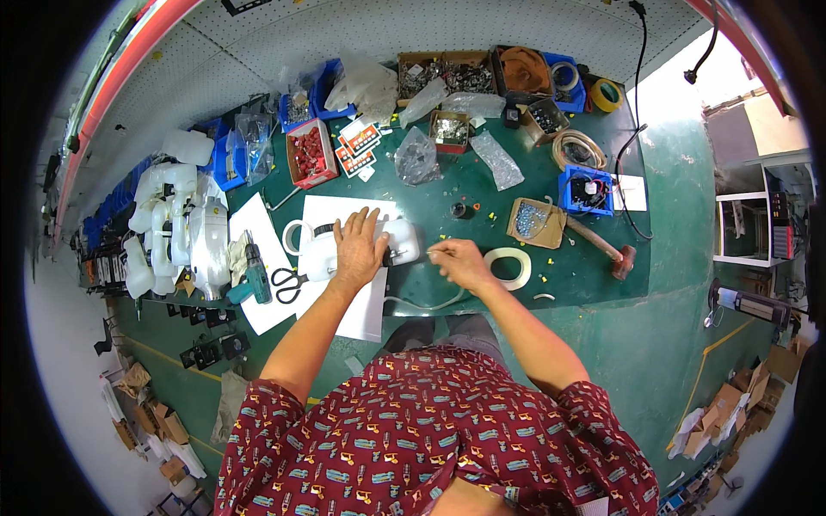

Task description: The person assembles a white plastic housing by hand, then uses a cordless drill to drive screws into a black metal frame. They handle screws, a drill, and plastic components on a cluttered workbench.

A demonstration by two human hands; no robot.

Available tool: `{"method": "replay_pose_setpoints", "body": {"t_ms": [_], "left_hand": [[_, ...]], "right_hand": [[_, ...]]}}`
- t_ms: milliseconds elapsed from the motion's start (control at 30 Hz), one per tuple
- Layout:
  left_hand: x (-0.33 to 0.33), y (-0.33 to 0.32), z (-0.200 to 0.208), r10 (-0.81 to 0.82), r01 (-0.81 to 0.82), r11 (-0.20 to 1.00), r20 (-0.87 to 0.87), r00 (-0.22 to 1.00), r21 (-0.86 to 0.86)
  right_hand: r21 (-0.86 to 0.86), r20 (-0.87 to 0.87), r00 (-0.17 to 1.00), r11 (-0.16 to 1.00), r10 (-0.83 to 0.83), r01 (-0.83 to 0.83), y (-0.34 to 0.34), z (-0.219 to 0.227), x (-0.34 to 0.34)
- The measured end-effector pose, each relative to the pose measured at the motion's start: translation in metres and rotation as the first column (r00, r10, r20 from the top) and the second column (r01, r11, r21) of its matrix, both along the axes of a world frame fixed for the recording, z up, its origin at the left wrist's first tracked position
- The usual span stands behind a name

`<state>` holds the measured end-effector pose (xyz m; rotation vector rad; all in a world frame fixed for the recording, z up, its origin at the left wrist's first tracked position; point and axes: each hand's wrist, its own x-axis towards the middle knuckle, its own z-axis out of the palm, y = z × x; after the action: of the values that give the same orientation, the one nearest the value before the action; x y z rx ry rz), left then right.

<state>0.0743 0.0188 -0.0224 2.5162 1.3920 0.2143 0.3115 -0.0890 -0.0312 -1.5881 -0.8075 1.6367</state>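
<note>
A white plastic tank with dark fittings lies on white paper sheets at the table's front. My left hand rests across its top, fingers spread and stretched out, hiding its middle. Just off the tank's right end, my right hand is closed in a pinch; what sits between the fingertips is too small to name. A clear hose runs along the table's front edge below that hand. Beside the tank's left end are black-handled scissors and a white tape roll.
A cordless drill and several white tanks stand at left. A cream tape roll, a box of small beads and a hammer lie at right. Parts bins and plastic bags line the back.
</note>
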Motion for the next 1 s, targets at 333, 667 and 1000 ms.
{"method": "replay_pose_setpoints", "body": {"t_ms": [333, 667, 1000], "left_hand": [[0.005, -0.008, -0.008, -0.027, 0.027, 1.0, 0.047, 0.999, 0.005], [0.008, -0.005, -0.006, -0.026, 0.025, 1.0, 0.044, 0.999, 0.016], [0.008, -0.004, -0.008, -0.026, 0.025, 0.999, 0.051, 0.998, 0.019]], "right_hand": [[0.007, -0.153, 0.983, 0.994, -0.102, 0.105, 0.017, -0.032, -0.042], [0.094, -0.067, 0.994, 0.992, -0.084, 0.09, 0.015, -0.043, -0.039], [0.129, -0.154, 0.98, 0.981, -0.124, 0.145, 0.015, -0.05, -0.039]]}}
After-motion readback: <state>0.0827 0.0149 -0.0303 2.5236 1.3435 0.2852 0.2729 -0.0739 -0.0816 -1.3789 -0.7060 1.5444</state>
